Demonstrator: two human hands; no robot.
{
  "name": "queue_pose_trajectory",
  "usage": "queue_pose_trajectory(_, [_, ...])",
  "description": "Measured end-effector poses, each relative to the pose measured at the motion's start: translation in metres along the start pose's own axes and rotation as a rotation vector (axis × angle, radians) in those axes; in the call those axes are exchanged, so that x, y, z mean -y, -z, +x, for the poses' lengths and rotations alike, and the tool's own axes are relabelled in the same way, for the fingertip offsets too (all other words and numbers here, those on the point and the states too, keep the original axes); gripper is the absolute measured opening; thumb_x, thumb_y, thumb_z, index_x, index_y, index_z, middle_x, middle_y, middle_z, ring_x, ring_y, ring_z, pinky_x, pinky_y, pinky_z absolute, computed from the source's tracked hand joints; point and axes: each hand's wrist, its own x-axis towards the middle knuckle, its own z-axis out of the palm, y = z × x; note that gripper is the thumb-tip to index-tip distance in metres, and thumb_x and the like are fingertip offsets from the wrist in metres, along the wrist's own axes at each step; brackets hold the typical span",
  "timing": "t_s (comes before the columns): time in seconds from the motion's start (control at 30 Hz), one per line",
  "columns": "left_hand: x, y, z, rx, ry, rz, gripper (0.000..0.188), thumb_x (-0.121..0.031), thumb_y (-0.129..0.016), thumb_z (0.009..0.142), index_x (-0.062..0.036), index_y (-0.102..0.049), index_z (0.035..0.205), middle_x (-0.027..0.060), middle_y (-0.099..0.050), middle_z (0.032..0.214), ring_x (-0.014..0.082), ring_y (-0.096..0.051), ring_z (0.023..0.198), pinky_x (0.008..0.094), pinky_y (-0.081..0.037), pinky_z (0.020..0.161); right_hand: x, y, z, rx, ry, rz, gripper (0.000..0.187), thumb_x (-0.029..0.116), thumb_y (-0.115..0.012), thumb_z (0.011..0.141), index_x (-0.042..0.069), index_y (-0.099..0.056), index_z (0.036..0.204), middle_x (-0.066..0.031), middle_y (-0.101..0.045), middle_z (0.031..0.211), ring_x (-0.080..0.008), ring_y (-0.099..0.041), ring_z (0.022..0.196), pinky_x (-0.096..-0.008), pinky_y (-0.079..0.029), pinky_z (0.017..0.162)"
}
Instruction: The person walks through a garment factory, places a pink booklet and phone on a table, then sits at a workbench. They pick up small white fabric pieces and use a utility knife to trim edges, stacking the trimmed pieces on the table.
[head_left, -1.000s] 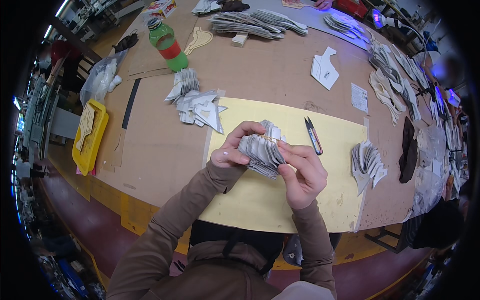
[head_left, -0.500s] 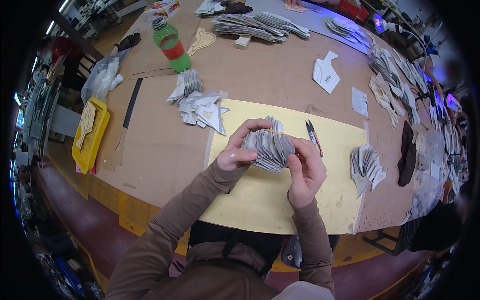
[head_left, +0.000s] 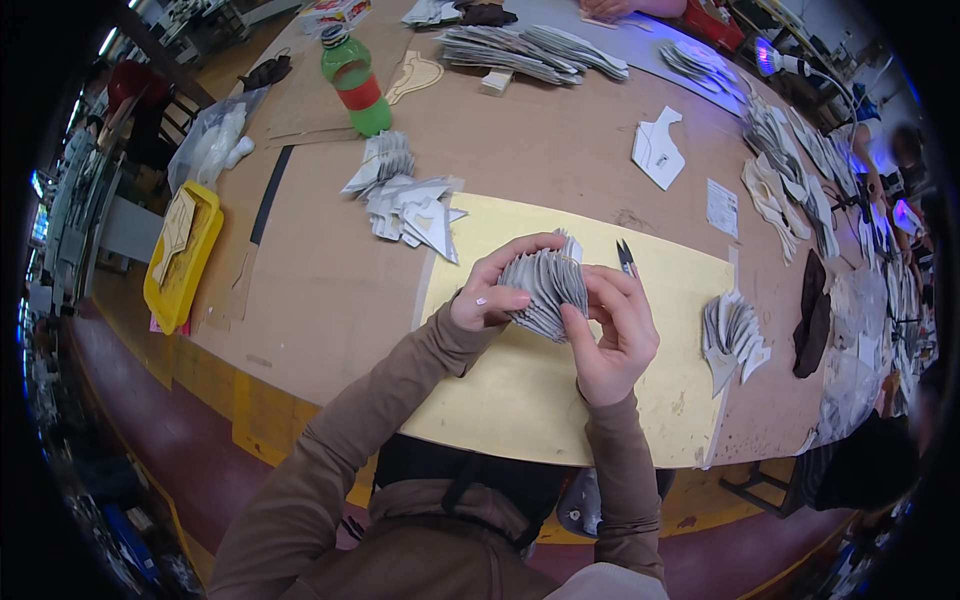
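Between my two hands, above the yellow board (head_left: 520, 410), is a thick bundle of grey-white cut pieces (head_left: 542, 290), fanned at the edges. A thin yellowish band seems to cross its top. My left hand (head_left: 492, 285) grips the bundle from the left, thumb on the near face and fingers behind. From the right, my right hand (head_left: 612, 335) pinches the bundle's edge between thumb and fingers. Just beyond the right hand lies a pair of thread snips (head_left: 625, 257), its handles hidden by that hand. A similar fanned stack (head_left: 732, 335) rests on the board's right edge.
More cut pieces (head_left: 412, 210) lie at the board's far left, near a green bottle (head_left: 356, 85). A yellow tray (head_left: 190, 265) sits at the left table edge. Long stacks (head_left: 520, 52) stand at the back, where another person's hand (head_left: 608, 8) shows. A white template (head_left: 658, 150) lies far right.
The bundle has turned slightly and shifted a little to the right in my hands. My right hand now covers the snips' handles. At the back, the other person's hand and arm have come further in.
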Motion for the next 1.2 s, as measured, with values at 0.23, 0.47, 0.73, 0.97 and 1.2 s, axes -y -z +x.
queue_pose_trajectory(0.23, [-0.004, 0.002, -0.004, 0.039, -0.020, -0.042, 0.076, -0.012, -0.064, 0.066, 0.0029, -0.037, 0.136, 0.0207, -0.054, 0.122, 0.0316, -0.057, 0.112, 0.0428, -0.044, 0.101, 0.000, -0.002, -0.003, -0.012, 0.038, 0.031, 0.032, -0.011, -0.068, 0.073, -0.008, -0.063, 0.105, -0.0180, -0.060, 0.107, -0.0211, -0.065, 0.090, -0.0267, -0.058, 0.071])
queue_pose_trajectory(0.47, [-0.009, -0.002, -0.005, 0.039, -0.025, 0.029, 0.080, -0.014, -0.066, 0.067, 0.0036, -0.034, 0.138, 0.0180, -0.053, 0.125, 0.0280, -0.056, 0.114, 0.0389, -0.043, 0.102, -0.002, 0.001, -0.004, 0.008, -0.009, 0.080, 0.032, -0.011, -0.065, 0.077, -0.007, -0.059, 0.108, -0.0191, -0.059, 0.111, -0.0211, -0.063, 0.095, -0.0274, -0.057, 0.074])
queue_pose_trajectory(0.73, [-0.011, -0.002, -0.003, 0.057, -0.019, 0.084, 0.083, -0.019, -0.067, 0.069, 0.0061, -0.032, 0.140, 0.0172, -0.052, 0.127, 0.0252, -0.054, 0.116, 0.0350, -0.042, 0.102, -0.010, -0.004, -0.005, -0.015, 0.138, 0.231, 0.034, -0.013, -0.059, 0.081, -0.003, -0.052, 0.113, -0.0233, -0.055, 0.118, -0.0200, -0.063, 0.089, -0.0270, -0.055, 0.071])
queue_pose_trajectory(0.97, [-0.011, 0.000, -0.001, 0.136, -0.061, 0.193, 0.072, -0.017, -0.055, 0.073, 0.0082, -0.037, 0.138, 0.0171, -0.049, 0.134, 0.0220, -0.050, 0.122, 0.0324, -0.037, 0.104, -0.004, 0.001, -0.001, 0.091, 0.253, -0.212, 0.025, -0.010, -0.064, 0.076, -0.002, -0.064, 0.099, -0.0225, -0.055, 0.120, -0.0175, -0.057, 0.070, -0.0266, -0.050, 0.058])
queue_pose_trajectory(1.2, [-0.011, 0.000, -0.001, 0.063, -0.063, 0.304, 0.079, -0.032, -0.061, 0.071, 0.0085, -0.038, 0.136, 0.0187, -0.054, 0.126, 0.0242, -0.056, 0.112, 0.0332, -0.042, 0.099, -0.002, -0.003, -0.002, 0.037, 0.207, -0.216, 0.025, -0.004, -0.073, 0.069, -0.001, -0.065, 0.092, -0.0217, -0.058, 0.115, -0.0179, -0.060, 0.065, -0.0261, -0.050, 0.054])
